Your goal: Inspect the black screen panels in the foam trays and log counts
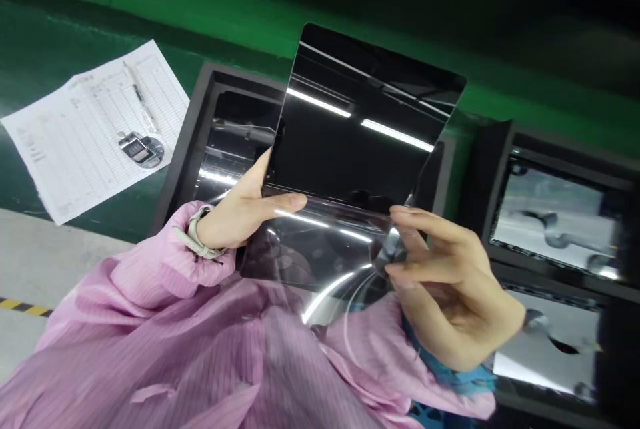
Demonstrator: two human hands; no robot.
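A glossy black glass panel (365,129), shaped like a tablet screen, is tilted in front of me and mirrors the ceiling lights. My left hand (237,212) grips its lower left side, thumb on the front and fingers hidden behind. A clear plastic film (320,262) curves down toward my body from the panel's lower part; whether it still sticks there I cannot tell. At the film's right edge my right hand (450,275) is closed in a pinch, its index finger near the panel's lower right corner.
Beneath the panel lies a dark tray (193,129) holding shiny black pieces. Another dark tray (487,182) on the right holds reflective panels. At left on the green surface (45,62) are printed sheets (65,149), a pen (140,95) and a tally counter (143,150).
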